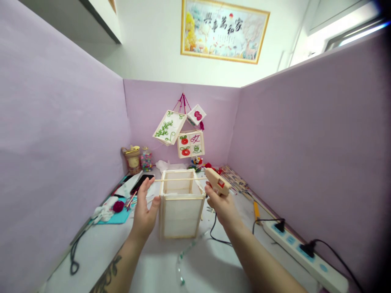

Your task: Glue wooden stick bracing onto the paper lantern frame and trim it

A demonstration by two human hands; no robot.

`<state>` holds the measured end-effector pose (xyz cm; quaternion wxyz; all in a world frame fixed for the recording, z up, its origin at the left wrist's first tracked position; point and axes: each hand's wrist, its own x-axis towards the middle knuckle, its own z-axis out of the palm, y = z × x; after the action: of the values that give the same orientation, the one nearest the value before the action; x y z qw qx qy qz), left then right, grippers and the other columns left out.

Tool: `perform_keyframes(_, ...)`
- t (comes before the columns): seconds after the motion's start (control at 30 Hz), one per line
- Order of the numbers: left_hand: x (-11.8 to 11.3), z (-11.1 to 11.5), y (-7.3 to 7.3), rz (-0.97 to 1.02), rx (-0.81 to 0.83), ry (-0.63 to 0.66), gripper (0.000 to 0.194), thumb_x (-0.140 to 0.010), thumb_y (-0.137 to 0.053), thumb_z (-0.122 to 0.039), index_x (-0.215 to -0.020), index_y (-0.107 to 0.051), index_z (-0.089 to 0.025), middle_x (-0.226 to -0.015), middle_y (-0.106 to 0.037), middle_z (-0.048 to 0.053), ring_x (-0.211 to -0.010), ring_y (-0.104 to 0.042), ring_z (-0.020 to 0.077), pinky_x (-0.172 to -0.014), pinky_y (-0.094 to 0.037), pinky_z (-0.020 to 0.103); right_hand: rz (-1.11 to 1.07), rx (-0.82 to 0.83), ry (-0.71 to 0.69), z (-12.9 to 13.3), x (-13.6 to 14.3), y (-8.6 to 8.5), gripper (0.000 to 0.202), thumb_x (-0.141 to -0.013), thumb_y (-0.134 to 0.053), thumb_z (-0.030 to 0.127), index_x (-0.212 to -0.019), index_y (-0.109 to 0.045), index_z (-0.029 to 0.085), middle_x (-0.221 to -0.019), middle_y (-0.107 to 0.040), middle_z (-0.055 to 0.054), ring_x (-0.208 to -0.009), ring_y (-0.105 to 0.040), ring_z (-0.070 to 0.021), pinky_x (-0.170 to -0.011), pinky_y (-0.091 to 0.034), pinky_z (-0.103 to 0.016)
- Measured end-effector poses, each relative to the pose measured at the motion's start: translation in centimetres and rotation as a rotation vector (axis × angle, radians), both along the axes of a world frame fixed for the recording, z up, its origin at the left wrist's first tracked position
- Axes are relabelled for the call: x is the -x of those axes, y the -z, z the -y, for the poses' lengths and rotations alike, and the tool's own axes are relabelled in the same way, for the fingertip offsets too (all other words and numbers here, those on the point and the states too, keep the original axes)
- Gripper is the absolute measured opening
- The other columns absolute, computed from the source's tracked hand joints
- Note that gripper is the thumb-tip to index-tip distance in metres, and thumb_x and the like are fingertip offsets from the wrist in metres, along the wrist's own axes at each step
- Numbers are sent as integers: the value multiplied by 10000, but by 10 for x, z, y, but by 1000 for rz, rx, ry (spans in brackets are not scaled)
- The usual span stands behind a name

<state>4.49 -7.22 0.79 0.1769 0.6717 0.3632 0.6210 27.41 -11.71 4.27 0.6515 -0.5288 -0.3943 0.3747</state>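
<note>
A box-shaped frame with white panels stands upright on the table, its top open. Across that top lies a thin wooden stick, sticking out past both sides. My left hand is at the box's left side, fingers apart, near the stick's left end. My right hand is wrapped round a beige glue gun, whose nozzle points to the upper left, close to the stick's right end. A black cord runs down from beneath my right hand.
A white power strip with two plugs lies right. Wooden sticks lie back right. At left are a dark red yarn ball, a phone and jars. Decorated panels hang behind. Purple partitions enclose the table.
</note>
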Motion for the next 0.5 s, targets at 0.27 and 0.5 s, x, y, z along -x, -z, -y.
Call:
perform_keyframes(0.27,0,0,1,-24,-13,-12,596,-936,-465,-468,-1452,-283,-230,-1472,-410,158,-1382,-358,274,-1116,-298,518,8,-1,-18,6,5,-10,403,-643,-698,525,-839,-598,188,-617,-542,20,-507,-451,-124,-474,-363,-244)
perform_keyframes(0.5,3,-1,2,14,-10,-6,597,-931,-482,-459,-1454,-285,-249,-1505,-366,133,-1405,-317,270,-1138,-267,513,258,-22,86,7,-10,-8,482,-703,-615,591,-910,-637,156,-618,-588,-22,-535,-536,-170,-465,-394,-264)
